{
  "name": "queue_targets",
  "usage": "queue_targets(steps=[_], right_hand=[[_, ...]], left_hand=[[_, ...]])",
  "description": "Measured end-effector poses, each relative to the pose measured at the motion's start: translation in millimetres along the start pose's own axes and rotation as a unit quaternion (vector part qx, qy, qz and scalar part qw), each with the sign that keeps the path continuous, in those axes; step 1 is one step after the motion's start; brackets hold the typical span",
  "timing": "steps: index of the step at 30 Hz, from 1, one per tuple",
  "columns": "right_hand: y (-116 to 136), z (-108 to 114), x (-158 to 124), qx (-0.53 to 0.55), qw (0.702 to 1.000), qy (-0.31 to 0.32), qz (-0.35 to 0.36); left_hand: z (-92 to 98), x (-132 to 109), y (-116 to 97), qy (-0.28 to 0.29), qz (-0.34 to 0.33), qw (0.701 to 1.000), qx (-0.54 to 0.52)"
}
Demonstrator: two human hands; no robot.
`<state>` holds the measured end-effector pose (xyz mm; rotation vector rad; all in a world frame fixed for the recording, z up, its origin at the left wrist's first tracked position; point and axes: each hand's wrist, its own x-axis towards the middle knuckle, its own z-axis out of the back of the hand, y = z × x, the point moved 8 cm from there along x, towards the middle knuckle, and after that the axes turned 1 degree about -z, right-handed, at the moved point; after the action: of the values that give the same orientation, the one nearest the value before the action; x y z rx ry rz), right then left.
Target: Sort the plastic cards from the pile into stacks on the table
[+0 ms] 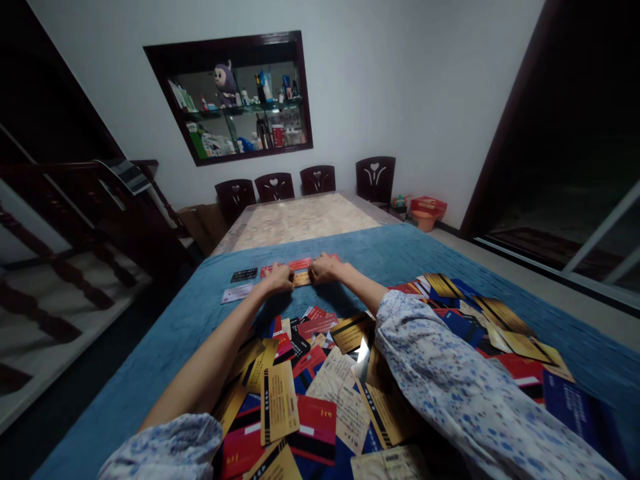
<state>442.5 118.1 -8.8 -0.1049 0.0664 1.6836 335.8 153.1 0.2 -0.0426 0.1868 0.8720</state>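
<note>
A gold card (301, 278) lies flat on the blue cloth (200, 333), between my two hands. My left hand (280, 277) is closed at its left edge, and my right hand (325, 268) is closed at its right edge. Just beyond it are red cards (300, 263), partly covered by my fingers. A black card (245, 274) and a whitish card (237, 293) lie to the left of my left hand. Beneath my forearms spreads a heap of mixed cards (316, 427), gold, red, blue and black, overlapping one another.
More loose cards (505, 317) are strewn on the right side of the cloth. The bare tabletop (310, 217) shows beyond it, with several dark chairs (375, 179) at the far end. A wooden railing (55, 247) stands left; an orange bucket (425, 219) sits on the floor at right.
</note>
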Motion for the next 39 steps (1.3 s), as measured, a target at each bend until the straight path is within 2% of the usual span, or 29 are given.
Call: queue_targets(steps=[9, 15, 21, 29, 34, 39], right_hand=[[6, 11, -11, -0.017, 0.999, -0.025, -0.019], [11, 21, -25, -0.01, 0.999, -0.014, -0.036], [14, 24, -26, -0.025, 0.998, -0.013, -0.047], [16, 29, -33, -0.022, 0.999, -0.017, -0.033], [9, 37, -45, -0.024, 0.999, -0.029, -0.023], [-7, 45, -60, -0.037, 0.998, -0.038, -0.033]], left_hand=[[2.9, -1, -2, -0.006, -0.006, 1.0, 0.018], [4.6, 0, -4, -0.023, -0.025, 0.999, 0.034], [4.7, 2, -6, -0.028, -0.035, 0.998, 0.048], [6.1, 4, -7, -0.071, -0.054, 0.992, 0.088], [12.5, -8, -17, -0.065, -0.065, 0.991, 0.102], [20.8, -16, -32, -0.073, -0.075, 0.991, 0.087]])
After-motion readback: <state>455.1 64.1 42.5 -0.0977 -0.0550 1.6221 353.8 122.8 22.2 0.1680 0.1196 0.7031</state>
